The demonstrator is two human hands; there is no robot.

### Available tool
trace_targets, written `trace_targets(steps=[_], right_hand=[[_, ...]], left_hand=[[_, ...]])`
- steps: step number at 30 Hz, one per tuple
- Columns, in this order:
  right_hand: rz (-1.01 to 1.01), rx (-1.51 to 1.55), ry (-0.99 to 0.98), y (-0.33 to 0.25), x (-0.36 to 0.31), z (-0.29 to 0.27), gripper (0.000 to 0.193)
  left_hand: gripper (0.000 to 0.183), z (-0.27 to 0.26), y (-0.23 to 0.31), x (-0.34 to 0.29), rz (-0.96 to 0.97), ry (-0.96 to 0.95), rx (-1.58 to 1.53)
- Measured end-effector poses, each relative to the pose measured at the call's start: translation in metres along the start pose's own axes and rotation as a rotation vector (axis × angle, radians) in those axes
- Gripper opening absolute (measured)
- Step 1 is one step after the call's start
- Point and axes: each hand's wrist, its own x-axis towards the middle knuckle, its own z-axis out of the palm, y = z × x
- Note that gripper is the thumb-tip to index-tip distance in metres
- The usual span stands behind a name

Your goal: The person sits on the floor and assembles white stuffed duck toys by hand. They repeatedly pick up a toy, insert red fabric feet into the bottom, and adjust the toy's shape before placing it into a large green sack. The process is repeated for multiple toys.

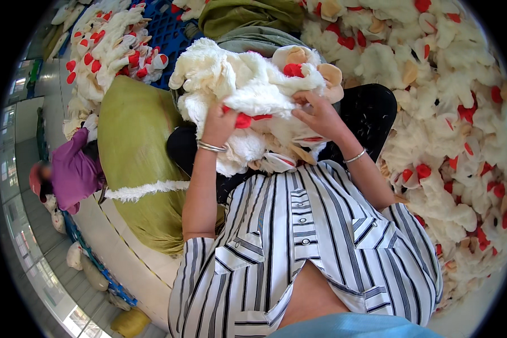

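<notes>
A limp, white furry plush toy skin [253,101] with red patches lies bunched over my lap. My left hand [218,123] is closed on its near left side, beside a red piece [243,120]. My right hand [319,114] pinches the fur edge on the right with thumb and fingers. Between the two hands a strip of white fur is stretched. Beyond it are a tan round part [331,76] and a red spot [293,70]. More white plush pieces sit beneath, so I cannot tell where one skin ends and another begins.
Heaped white plush skins [428,129] with red parts cover the right side. A full olive sack [138,146] stands at my left, a white fur strip [146,190] across it. Another plush heap [118,45] lies far left by a blue pallet [163,28]. A person in purple [76,169] is at the left.
</notes>
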Motion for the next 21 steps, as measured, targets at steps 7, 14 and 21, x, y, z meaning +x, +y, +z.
trace_targets(steps=[7,14,21], right_hand=[[-0.109,0.228,0.040,-0.039,0.012,-0.033,0.046],[-0.339,0.415,-0.068,-0.111,0.026,-0.053,0.055],[-0.180,1.223,-0.025,-0.040,0.035,-0.067,0.034]], left_hand=[[0.019,-0.017,0.143,0.024,0.371,0.008,-0.717],[0.021,0.029,0.225,0.032,0.657,0.039,-0.578],[0.050,-0.017,0.216,0.070,0.765,-0.170,-0.734]])
